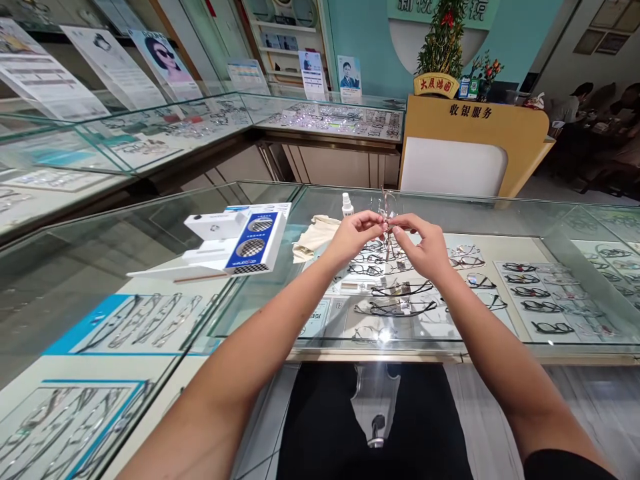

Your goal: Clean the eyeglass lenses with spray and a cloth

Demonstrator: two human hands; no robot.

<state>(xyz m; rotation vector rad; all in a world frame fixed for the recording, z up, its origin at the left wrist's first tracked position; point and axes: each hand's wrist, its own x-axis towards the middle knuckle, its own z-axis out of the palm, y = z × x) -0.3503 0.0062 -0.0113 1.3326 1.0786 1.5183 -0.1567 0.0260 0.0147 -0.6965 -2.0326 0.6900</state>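
Above the glass counter [280, 333], my left hand [357, 235] and my right hand [424, 247] meet with their fingertips pinched on a pair of eyeglasses [387, 201]. The eyeglasses have a thin, pinkish frame and look turned on end, part showing above the fingers and part below. My fingers cover their middle, so the exact grip is hard to make out. Just behind my left hand stands a small white spray bottle [347, 203]. A cream cloth [315, 235] lies crumpled to the left of that hand.
A blue and white cardboard display box [255, 237] sits on the counter at left. Several rows of eyeglasses lie under the glass, including dark frames [403, 308] and a tray [543, 307] at right. Beyond are another glass showcase [330, 120] and a yellow cashier desk [475, 123].
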